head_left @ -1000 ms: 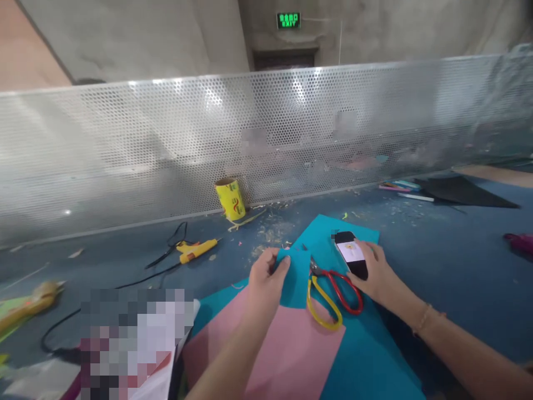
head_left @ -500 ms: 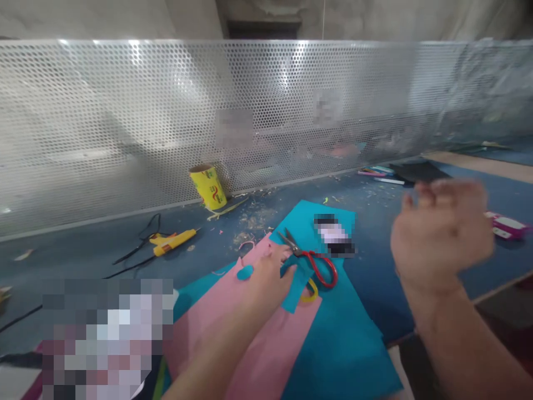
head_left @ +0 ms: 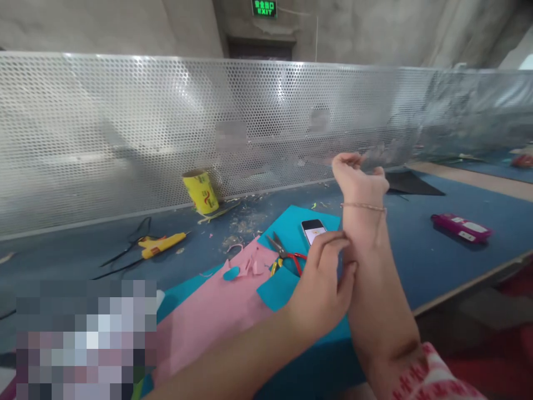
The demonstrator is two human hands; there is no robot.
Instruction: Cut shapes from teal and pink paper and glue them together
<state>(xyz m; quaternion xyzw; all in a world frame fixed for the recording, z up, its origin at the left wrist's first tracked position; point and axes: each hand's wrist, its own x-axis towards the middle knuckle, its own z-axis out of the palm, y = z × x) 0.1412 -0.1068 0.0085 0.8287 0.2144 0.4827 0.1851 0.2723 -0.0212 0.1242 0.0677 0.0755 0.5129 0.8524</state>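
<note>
My left hand (head_left: 322, 283) reaches across, its bent fingertips and thumb touching the inner side of my right forearm. Nothing is held in it, and a gap shows between thumb and fingers. My right hand (head_left: 358, 169) is raised palm up with loosely curled fingers apart, also without anything in it; a thin bracelet (head_left: 364, 207) circles its wrist. Behind the left hand lie red-handled scissors (head_left: 283, 253) and a phone (head_left: 312, 229) on teal paper (head_left: 287, 219). Pink paper (head_left: 204, 328) spreads below, bearing pink scraps (head_left: 253, 266) and a small teal oval (head_left: 231, 273).
At left sits a yellow glue gun (head_left: 164, 244) with a black cord. A yellow cardboard tube (head_left: 202, 191) stands against the perforated metal screen (head_left: 145, 139). A purple packet (head_left: 462, 228) and a black sheet (head_left: 414, 182) lie right on the blue table (head_left: 420, 266).
My left hand has left the scissors and teal paper and moved right onto my right forearm. The right arm has swung left and up. The view has shifted slightly right and upward.
</note>
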